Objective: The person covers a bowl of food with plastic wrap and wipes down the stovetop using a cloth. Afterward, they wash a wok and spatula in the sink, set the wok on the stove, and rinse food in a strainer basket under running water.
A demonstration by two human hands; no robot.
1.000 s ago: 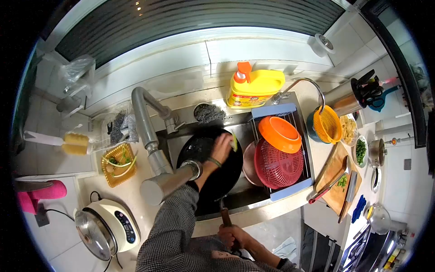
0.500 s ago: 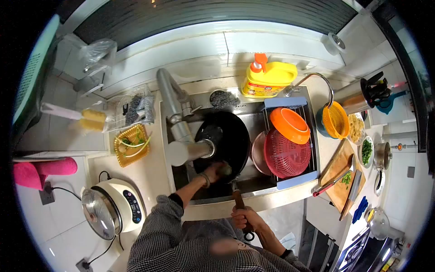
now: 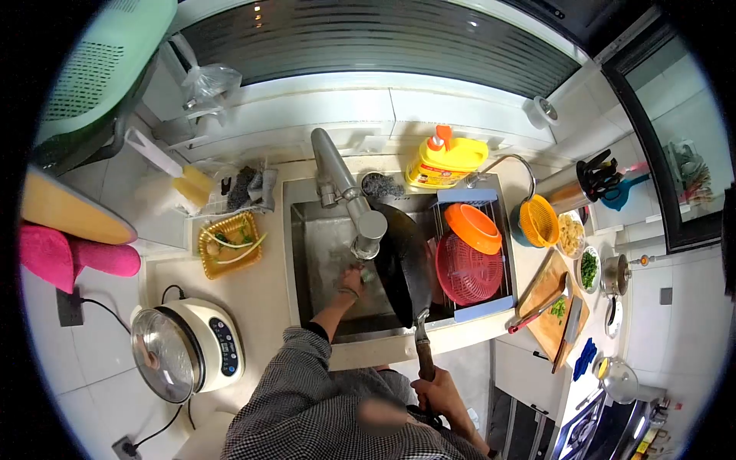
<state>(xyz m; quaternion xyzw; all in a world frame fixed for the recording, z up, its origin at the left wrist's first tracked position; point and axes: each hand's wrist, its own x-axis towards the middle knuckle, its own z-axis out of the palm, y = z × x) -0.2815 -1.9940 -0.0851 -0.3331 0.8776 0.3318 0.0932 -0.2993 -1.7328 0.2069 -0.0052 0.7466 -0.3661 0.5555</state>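
A black wok (image 3: 404, 268) is tipped on its side over the sink (image 3: 318, 238). My right hand (image 3: 438, 392) is closed around its wooden handle (image 3: 424, 356), in front of the counter edge. Under the grey faucet (image 3: 369, 230), my left hand (image 3: 351, 279) is low in the sink, left of the wok. Its fingers look curled around a small greenish thing, perhaps a scrubbing pad, which is mostly hidden. Just right of the wok stands a rack with a red colander (image 3: 469, 268) and an orange bowl (image 3: 474, 228).
A yellow detergent bottle (image 3: 447, 161) stands behind the sink. At right are a cutting board (image 3: 548, 299) with a knife (image 3: 569, 330) and a blue-and-orange strainer set (image 3: 539, 222). A yellow basket (image 3: 230, 245) and an electric cooker (image 3: 192, 345) sit at left.
The wok has gone from lying flat, open side up, to tilted on its side and further right. My left hand has left the wok's inside and moved under the faucet. The view has shifted.
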